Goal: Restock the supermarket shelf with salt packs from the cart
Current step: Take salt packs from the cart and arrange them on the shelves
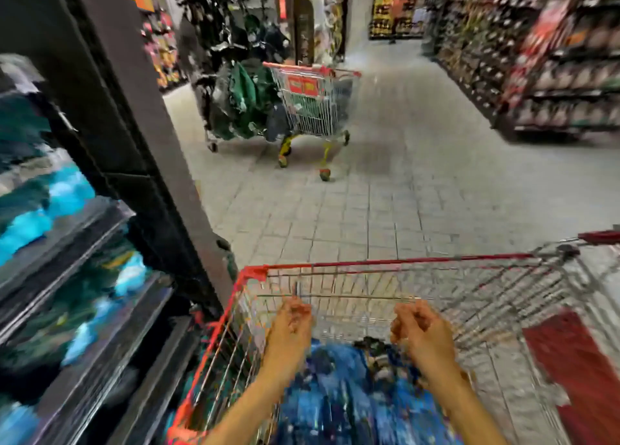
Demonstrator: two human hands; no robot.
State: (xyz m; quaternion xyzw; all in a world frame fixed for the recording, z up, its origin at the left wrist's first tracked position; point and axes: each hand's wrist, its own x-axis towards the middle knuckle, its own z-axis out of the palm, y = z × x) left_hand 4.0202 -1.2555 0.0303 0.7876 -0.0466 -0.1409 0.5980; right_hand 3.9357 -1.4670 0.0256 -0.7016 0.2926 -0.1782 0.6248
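I see the cart [369, 297] as bright wire metal with red plastic trim along its rim; the blue salt packs [339, 397] inside look like glossy plastic film. The floor [419, 182] is pale tile, fairly matt. The shelf [110, 243] beside me has dark, slightly shiny edges. The farther cart [313, 108] is the same silvery wire

Nothing here can be read — the whole aisle is smeared with motion blur. The red placards [300, 84] on the far cart [313, 105] carry only pale smudges, the hanging red sign [282, 1] is a streak, and the shelf packaging [570, 72] at the right edge shows colour — no letters.
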